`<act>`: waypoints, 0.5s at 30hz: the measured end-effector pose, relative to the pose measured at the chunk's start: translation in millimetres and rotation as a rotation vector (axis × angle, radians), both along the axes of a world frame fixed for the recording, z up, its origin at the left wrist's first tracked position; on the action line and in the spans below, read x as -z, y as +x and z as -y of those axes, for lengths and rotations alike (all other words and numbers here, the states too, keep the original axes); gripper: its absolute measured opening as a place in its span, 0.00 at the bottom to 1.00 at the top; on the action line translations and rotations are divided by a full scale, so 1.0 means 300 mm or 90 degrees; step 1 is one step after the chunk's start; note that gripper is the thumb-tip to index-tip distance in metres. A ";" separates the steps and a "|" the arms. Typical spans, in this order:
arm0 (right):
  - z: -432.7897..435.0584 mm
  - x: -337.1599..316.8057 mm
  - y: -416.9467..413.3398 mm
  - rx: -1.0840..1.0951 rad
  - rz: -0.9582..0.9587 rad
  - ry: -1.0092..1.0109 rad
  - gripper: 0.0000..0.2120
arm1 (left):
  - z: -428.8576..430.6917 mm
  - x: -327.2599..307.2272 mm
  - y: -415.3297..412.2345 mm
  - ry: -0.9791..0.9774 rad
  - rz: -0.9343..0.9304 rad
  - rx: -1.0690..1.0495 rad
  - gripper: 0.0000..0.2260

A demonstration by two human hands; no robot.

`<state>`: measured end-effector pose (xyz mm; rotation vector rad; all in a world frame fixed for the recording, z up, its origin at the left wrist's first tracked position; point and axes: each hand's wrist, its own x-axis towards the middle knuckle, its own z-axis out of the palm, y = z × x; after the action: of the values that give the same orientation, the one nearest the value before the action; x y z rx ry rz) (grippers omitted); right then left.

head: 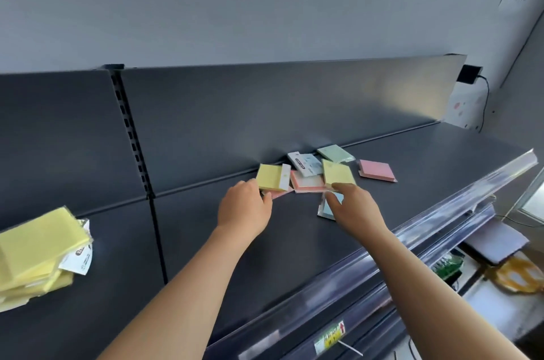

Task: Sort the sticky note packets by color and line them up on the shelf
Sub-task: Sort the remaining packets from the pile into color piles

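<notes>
Yellow paper shows in both hands. The left yellow packet (pixel 272 181) sits at the left edge of a loose heap in the middle of the dark metal shelf (pixel 265 256). The left hand (pixel 245 209) grips its near edge with curled fingers, the forearm stretched forward from below. The right yellow packet (pixel 338 174) tilts up off the heap. The right hand (pixel 353 206) holds its near edge in the fingertips, palm down, and hangs over a blue packet (pixel 325 209). Between the two yellow ones lies a pink packet (pixel 306 185), partly under a white-labelled packet (pixel 304 164). A green packet (pixel 335 153) lies by the back panel (pixel 206 124), and a second pink packet (pixel 376 170) lies a little apart to the right. Far to the left on the shelf stands a stack of yellow packets (pixel 38 253).
</notes>
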<state>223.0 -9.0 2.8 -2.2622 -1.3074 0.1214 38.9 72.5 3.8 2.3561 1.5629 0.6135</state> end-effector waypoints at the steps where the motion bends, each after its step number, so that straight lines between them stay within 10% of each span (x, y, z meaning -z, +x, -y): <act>1: -0.015 0.006 0.033 0.004 0.000 -0.003 0.18 | -0.020 0.005 0.026 -0.005 0.000 -0.007 0.11; 15: -0.287 0.090 0.380 -0.021 -0.043 -0.090 0.31 | -0.226 0.051 0.265 -0.171 0.052 -0.207 0.21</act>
<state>337.0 77.3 -24.1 -2.3325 -1.3389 0.3075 118.5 140.4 -11.5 1.8796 1.8765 0.5176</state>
